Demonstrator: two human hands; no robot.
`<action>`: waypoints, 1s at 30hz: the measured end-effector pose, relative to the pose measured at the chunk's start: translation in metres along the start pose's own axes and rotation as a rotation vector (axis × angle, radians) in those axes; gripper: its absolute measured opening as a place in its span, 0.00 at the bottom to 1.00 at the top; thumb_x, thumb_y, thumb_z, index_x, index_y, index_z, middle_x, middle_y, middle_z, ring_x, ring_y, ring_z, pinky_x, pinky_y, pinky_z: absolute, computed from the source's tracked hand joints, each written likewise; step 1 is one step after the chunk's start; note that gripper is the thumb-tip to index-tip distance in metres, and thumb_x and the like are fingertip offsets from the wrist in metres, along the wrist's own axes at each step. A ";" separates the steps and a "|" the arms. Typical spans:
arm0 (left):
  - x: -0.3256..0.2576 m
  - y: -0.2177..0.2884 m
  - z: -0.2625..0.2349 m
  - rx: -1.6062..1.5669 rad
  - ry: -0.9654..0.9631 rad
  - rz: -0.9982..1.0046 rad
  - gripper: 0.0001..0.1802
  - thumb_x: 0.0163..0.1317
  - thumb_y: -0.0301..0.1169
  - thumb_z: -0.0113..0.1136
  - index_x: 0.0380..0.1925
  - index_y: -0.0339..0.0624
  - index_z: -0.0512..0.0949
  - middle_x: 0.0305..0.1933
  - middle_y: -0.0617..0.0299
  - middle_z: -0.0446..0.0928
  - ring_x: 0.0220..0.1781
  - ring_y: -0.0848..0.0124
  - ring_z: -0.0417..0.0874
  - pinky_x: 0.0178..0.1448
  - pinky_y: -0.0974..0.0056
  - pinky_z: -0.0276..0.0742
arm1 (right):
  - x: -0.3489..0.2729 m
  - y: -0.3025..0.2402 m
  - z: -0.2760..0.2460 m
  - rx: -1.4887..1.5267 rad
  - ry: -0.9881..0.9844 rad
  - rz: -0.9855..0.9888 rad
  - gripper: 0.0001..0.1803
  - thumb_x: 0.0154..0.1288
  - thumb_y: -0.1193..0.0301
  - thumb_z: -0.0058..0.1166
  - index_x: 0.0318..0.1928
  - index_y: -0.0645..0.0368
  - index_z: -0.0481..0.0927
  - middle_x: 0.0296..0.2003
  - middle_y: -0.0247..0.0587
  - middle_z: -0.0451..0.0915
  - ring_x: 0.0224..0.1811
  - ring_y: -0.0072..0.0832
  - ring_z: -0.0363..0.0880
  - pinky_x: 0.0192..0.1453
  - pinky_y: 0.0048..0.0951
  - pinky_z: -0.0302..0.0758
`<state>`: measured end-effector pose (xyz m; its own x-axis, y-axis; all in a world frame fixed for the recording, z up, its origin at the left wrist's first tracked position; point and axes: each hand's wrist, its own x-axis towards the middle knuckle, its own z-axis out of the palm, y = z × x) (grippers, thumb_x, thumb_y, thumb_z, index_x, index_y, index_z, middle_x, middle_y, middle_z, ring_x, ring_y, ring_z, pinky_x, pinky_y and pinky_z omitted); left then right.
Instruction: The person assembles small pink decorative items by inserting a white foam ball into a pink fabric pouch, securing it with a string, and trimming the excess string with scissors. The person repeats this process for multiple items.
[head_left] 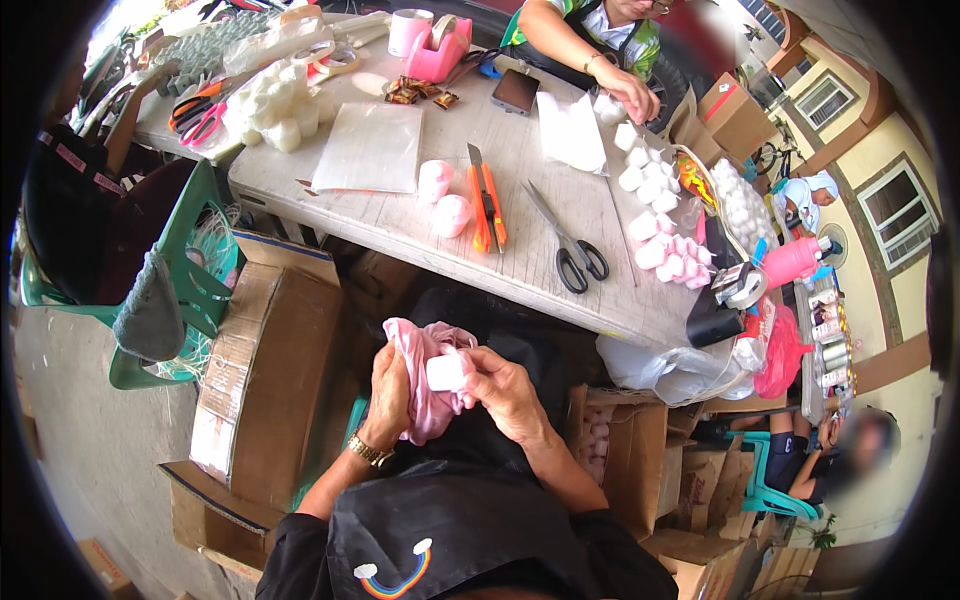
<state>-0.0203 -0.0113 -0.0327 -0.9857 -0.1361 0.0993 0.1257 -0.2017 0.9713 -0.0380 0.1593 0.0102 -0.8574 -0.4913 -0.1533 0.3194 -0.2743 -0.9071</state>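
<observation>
Over my lap, my left hand [388,402] is closed round a bunched pink cloth [428,412]. My right hand [508,396] pinches a small pale candle [446,373], white on the side that shows, against the cloth. Folds of cloth hide the candle's far side. Beyond my hands, on the table [400,225], lie two pink candles [452,216], an orange box cutter [487,200] and black-handled scissors [568,240]. To the right stand several pink candles [672,250] and several white candles [648,172].
A long cardboard box [265,360] stands at my left, and an open box [620,450] with pink pieces at my right. A pink tape dispenser [438,50] and a clear plastic sheet [370,148] lie farther back. Across the table a co-worker's hand [628,92] reaches toward white candles.
</observation>
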 end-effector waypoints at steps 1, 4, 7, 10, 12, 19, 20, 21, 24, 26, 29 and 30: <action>-0.001 0.001 0.001 -0.301 -0.046 -0.091 0.20 0.70 0.45 0.52 0.41 0.36 0.76 0.40 0.63 0.78 0.41 0.74 0.78 0.45 0.66 0.76 | 0.000 -0.001 -0.004 0.059 0.005 0.085 0.24 0.67 0.62 0.60 0.54 0.68 0.75 0.35 0.30 0.74 0.32 0.15 0.70 0.39 0.18 0.71; -0.004 0.007 0.000 -0.141 -0.189 -0.339 0.25 0.64 0.42 0.61 0.54 0.35 0.72 0.46 0.59 0.78 0.47 0.70 0.79 0.53 0.65 0.75 | 0.001 -0.001 -0.015 0.166 0.027 0.072 0.24 0.69 0.59 0.56 0.55 0.67 0.76 0.35 0.32 0.77 0.30 0.15 0.70 0.36 0.18 0.70; -0.007 0.014 -0.003 0.248 -0.332 -0.250 0.22 0.66 0.35 0.58 0.56 0.33 0.71 0.47 0.59 0.78 0.46 0.73 0.78 0.52 0.65 0.77 | -0.002 0.003 -0.022 0.011 0.087 0.094 0.25 0.68 0.58 0.58 0.55 0.66 0.76 0.34 0.31 0.77 0.29 0.14 0.69 0.35 0.18 0.69; -0.009 0.017 0.003 -0.322 -0.352 -0.427 0.21 0.66 0.32 0.56 0.55 0.33 0.71 0.48 0.60 0.78 0.47 0.74 0.79 0.53 0.66 0.77 | -0.005 0.006 -0.024 -0.158 0.108 0.052 0.25 0.67 0.57 0.59 0.54 0.65 0.76 0.33 0.30 0.77 0.29 0.14 0.69 0.34 0.18 0.67; -0.008 0.015 0.008 -0.303 -0.247 -0.382 0.21 0.67 0.33 0.56 0.56 0.32 0.71 0.49 0.59 0.78 0.48 0.74 0.79 0.54 0.65 0.77 | -0.008 0.006 -0.023 -0.207 0.117 0.027 0.24 0.66 0.58 0.61 0.52 0.64 0.77 0.33 0.29 0.76 0.29 0.13 0.68 0.33 0.17 0.65; -0.002 0.019 0.001 -0.461 -0.208 -0.356 0.18 0.68 0.31 0.56 0.55 0.35 0.72 0.49 0.61 0.78 0.48 0.74 0.79 0.54 0.66 0.76 | -0.013 0.009 -0.042 -0.235 0.186 0.010 0.21 0.71 0.55 0.52 0.46 0.63 0.82 0.27 0.28 0.77 0.24 0.12 0.67 0.28 0.16 0.65; -0.002 0.023 -0.005 -0.586 -0.211 -0.362 0.18 0.68 0.31 0.57 0.54 0.34 0.72 0.49 0.61 0.78 0.48 0.75 0.79 0.55 0.66 0.76 | -0.013 0.010 -0.048 -0.107 0.221 0.016 0.21 0.71 0.55 0.52 0.44 0.62 0.82 0.27 0.28 0.77 0.23 0.12 0.67 0.27 0.17 0.64; -0.001 0.026 -0.011 -0.551 -0.228 -0.328 0.19 0.67 0.31 0.58 0.54 0.34 0.72 0.48 0.62 0.78 0.47 0.76 0.78 0.54 0.68 0.75 | -0.013 0.011 -0.055 0.025 0.226 -0.009 0.20 0.70 0.56 0.52 0.43 0.62 0.82 0.26 0.29 0.77 0.22 0.13 0.66 0.27 0.18 0.64; 0.001 0.035 -0.026 -0.053 -0.452 -0.350 0.16 0.64 0.33 0.60 0.47 0.34 0.75 0.40 0.64 0.80 0.41 0.77 0.78 0.46 0.68 0.75 | -0.020 0.014 -0.071 0.139 0.273 -0.033 0.18 0.69 0.59 0.55 0.41 0.64 0.81 0.27 0.33 0.77 0.21 0.15 0.65 0.26 0.20 0.63; 0.000 0.034 -0.025 0.273 -0.586 -0.345 0.12 0.62 0.34 0.61 0.39 0.35 0.78 0.30 0.65 0.79 0.35 0.78 0.77 0.39 0.67 0.75 | -0.021 0.017 -0.071 0.135 0.342 0.020 0.15 0.67 0.63 0.57 0.39 0.66 0.81 0.28 0.35 0.79 0.23 0.19 0.71 0.27 0.24 0.68; -0.002 0.024 -0.013 0.943 -0.914 -0.206 0.16 0.61 0.41 0.59 0.38 0.38 0.80 0.33 0.48 0.82 0.32 0.58 0.84 0.38 0.59 0.78 | -0.012 0.032 -0.054 -0.754 0.216 -0.131 0.13 0.66 0.66 0.57 0.36 0.65 0.81 0.30 0.39 0.80 0.26 0.25 0.76 0.32 0.28 0.74; -0.003 0.020 -0.009 1.045 -1.016 -0.154 0.17 0.62 0.46 0.57 0.36 0.42 0.81 0.32 0.44 0.80 0.33 0.49 0.82 0.36 0.53 0.77 | -0.006 0.036 -0.051 -0.942 0.118 -0.126 0.11 0.62 0.68 0.59 0.33 0.66 0.81 0.31 0.46 0.80 0.30 0.35 0.81 0.38 0.33 0.77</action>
<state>-0.0142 -0.0239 -0.0152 -0.6908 0.6375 -0.3413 0.3134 0.6893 0.6531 -0.0420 0.1942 -0.0411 -0.9149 -0.4028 -0.0244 -0.1899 0.4830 -0.8548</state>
